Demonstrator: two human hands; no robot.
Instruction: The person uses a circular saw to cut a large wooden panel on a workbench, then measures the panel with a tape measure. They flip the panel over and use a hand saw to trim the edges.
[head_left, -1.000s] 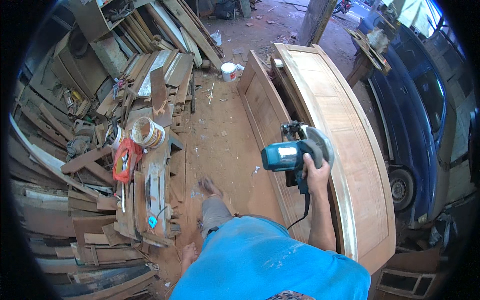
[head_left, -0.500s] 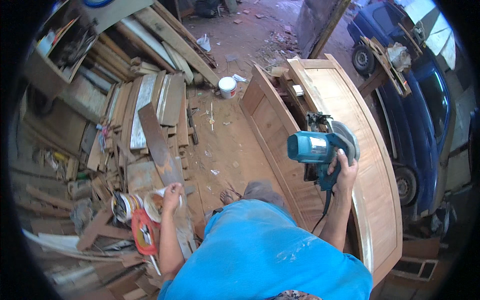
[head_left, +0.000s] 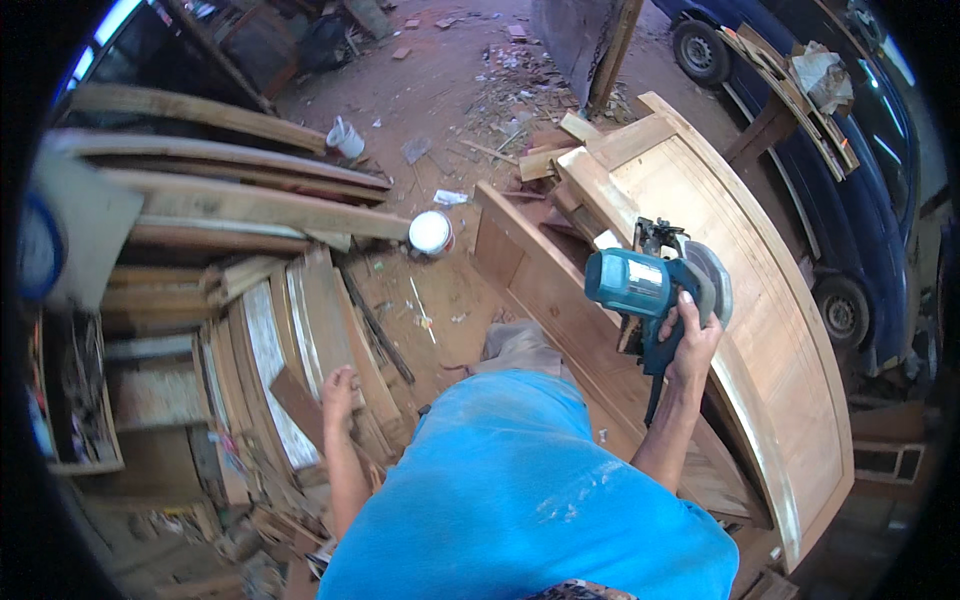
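My right hand grips the rear handle of a teal circular saw. The saw's grey guard faces right, and its cord drops past my wrist. Below and beside it lies a large panelled wooden door; whether the saw touches it I cannot tell. A second panelled wooden piece stands on edge to the left of that door. On my left side, my left hand hangs over stacked planks with its fingers curled closed. What is in them, if anything, is hidden. A dark brown board lies right beside it.
Stacked planks fill the left side, with long timbers beyond them. A lidded white bucket and a white pail stand on the dirt floor. Wood scraps lie ahead. A dark blue vehicle is at far right.
My view has turned left. My left hand has moved forward along the planks, away from the open buckets and red-handled handsaw, now out of sight. My right hand still holds the circular saw.
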